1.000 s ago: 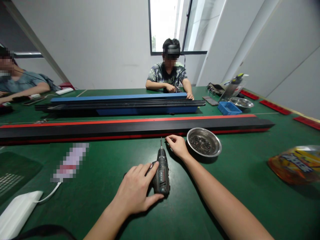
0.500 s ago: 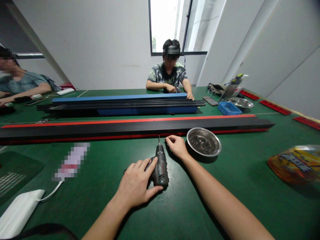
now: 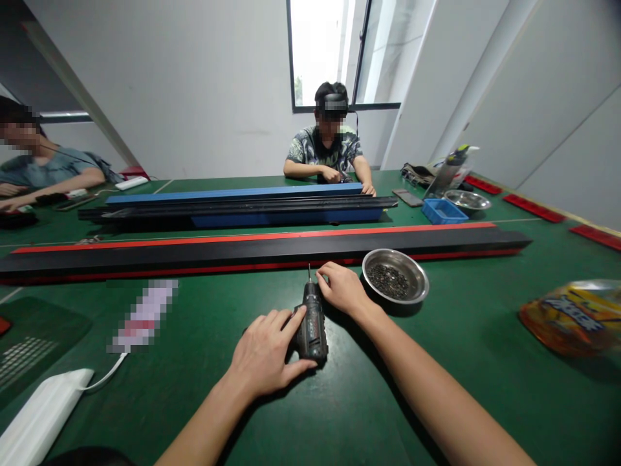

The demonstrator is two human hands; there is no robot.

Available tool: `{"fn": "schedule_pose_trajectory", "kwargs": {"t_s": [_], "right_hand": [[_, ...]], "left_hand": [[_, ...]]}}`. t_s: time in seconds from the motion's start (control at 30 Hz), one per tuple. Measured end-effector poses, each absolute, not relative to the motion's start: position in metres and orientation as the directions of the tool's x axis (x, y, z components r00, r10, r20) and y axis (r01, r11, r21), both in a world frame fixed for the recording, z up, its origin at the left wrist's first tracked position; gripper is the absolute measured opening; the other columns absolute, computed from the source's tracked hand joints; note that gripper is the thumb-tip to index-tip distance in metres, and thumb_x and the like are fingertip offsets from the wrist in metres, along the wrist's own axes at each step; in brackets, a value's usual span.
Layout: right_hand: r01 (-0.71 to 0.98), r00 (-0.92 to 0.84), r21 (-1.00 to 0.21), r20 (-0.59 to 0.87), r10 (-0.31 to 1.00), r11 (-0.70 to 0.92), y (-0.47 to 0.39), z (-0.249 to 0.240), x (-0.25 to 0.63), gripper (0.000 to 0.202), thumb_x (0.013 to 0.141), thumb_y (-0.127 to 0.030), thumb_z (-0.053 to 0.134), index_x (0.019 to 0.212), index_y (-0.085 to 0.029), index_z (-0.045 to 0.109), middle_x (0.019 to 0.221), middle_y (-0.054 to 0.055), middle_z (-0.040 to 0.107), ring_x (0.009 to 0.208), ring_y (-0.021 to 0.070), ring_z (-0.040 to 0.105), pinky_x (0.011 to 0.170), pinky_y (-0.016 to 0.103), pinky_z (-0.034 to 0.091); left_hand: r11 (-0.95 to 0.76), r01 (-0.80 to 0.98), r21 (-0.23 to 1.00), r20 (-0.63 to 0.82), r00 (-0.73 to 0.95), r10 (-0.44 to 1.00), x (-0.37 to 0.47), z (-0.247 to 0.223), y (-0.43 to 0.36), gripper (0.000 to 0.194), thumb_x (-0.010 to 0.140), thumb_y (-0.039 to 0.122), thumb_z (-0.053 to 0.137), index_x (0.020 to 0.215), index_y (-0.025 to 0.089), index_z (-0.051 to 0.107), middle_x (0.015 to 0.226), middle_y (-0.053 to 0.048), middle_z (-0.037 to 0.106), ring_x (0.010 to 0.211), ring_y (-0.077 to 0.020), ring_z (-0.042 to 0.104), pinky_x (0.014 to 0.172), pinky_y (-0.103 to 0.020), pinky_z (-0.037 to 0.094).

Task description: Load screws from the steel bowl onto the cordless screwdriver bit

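Note:
My left hand (image 3: 266, 353) grips a black power drill (image 3: 313, 330) that lies on its side, its bit pointing away from me. Just right of the bit is my right hand (image 3: 342, 285), thumb and forefinger pinched together; whatever they hold is too small to make out. A steel bowl (image 3: 421, 294) with many small dark screws (image 3: 388, 281) stands to the right of that hand. Beyond the drill tip a long black bar with red edges (image 3: 272, 249) lies across the table.
Blue and black bars (image 3: 233, 200) lie farther back, before a co-worker (image 3: 327, 145). Another person (image 3: 53, 165) sits at left. A blue tray (image 3: 444, 212) and steel dish (image 3: 468, 202) stand back right. An orange packet (image 3: 572, 317) lies right, a white power bank (image 3: 46, 414) left.
My right hand has moved slightly left, closer to the drill bit, fingers still pinched. The left hand stays on the drill. The view has shifted a little.

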State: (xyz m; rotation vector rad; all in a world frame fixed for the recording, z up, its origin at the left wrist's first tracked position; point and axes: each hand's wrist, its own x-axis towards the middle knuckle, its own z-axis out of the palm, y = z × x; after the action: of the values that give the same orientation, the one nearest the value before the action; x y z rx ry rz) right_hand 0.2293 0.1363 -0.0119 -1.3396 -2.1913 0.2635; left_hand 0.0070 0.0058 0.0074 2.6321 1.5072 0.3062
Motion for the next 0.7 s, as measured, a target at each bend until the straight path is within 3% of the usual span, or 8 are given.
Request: {"fn": "schedule_pose_trajectory", "kwargs": {"t_s": [0.23, 0.37, 0.47, 0.6, 0.7], "right_hand": [[0.884, -0.204, -0.358, 0.283, 0.937, 0.300, 0.149, 0.062, 0.292, 0.034, 0.101, -0.037, 0.057, 0.083, -0.021, 0.081, 0.087, 0.013, 0.079, 0.083, 0.0272, 0.072, 0.077, 0.031, 0.046], [0.926, -0.075, -0.351, 0.183, 0.980, 0.136, 0.156, 0.069, 0.342, 0.033, 0.100, -0.039, 0.059, 0.092, -0.019, 0.083, 0.092, 0.016, 0.079, 0.087, 0.0293, 0.074, 0.071, 0.031, 0.046], [0.938, -0.015, -0.345, 0.025, 1.000, 0.023, 0.162, 0.056, 0.364, 0.029, 0.098, -0.032, 0.059, 0.089, -0.018, 0.083, 0.085, 0.015, 0.079, 0.074, 0.0249, 0.073, 0.065, 0.030, 0.045], [0.934, 0.007, -0.341, -0.285, 0.959, -0.108, 0.167, 0.037, 0.370, 0.011, 0.085, -0.026, 0.075, 0.077, -0.020, 0.080, 0.073, 0.008, 0.076, 0.059, 0.0179, 0.067, 0.056, 0.026, 0.043], [0.937, -0.022, -0.333, -0.363, 0.932, -0.108, 0.169, 0.031, 0.369, 0.004, 0.077, -0.023, 0.082, 0.075, -0.021, 0.079, 0.072, 0.006, 0.075, 0.057, 0.0162, 0.065, 0.055, 0.024, 0.041]], "left_hand": [[-0.488, 0.846, 0.215, 0.158, 0.463, 0.872, 0.006, 0.005, 0.003, 0.088, 0.087, 0.066, 0.070, 0.158, 0.024, 0.039, 0.142, -0.015, 0.059, 0.122, -0.0350, 0.058, 0.100, -0.051, 0.050], [-0.489, 0.845, 0.216, 0.167, 0.462, 0.871, 0.006, 0.003, 0.003, 0.089, 0.086, 0.065, 0.072, 0.158, 0.023, 0.041, 0.142, -0.016, 0.059, 0.122, -0.0357, 0.059, 0.100, -0.052, 0.050], [-0.488, 0.843, 0.227, 0.166, 0.461, 0.872, 0.005, 0.004, 0.002, 0.089, 0.084, 0.064, 0.074, 0.156, 0.023, 0.042, 0.141, -0.015, 0.060, 0.121, -0.0352, 0.060, 0.101, -0.051, 0.051], [-0.491, 0.833, 0.255, 0.142, 0.470, 0.871, 0.003, 0.007, -0.001, 0.090, 0.081, 0.064, 0.077, 0.155, 0.025, 0.043, 0.140, -0.014, 0.060, 0.120, -0.0342, 0.061, 0.100, -0.050, 0.052], [-0.495, 0.826, 0.268, 0.130, 0.479, 0.868, 0.003, 0.009, -0.002, 0.091, 0.080, 0.064, 0.078, 0.155, 0.026, 0.043, 0.140, -0.013, 0.060, 0.120, -0.0343, 0.061, 0.100, -0.051, 0.052]]}}
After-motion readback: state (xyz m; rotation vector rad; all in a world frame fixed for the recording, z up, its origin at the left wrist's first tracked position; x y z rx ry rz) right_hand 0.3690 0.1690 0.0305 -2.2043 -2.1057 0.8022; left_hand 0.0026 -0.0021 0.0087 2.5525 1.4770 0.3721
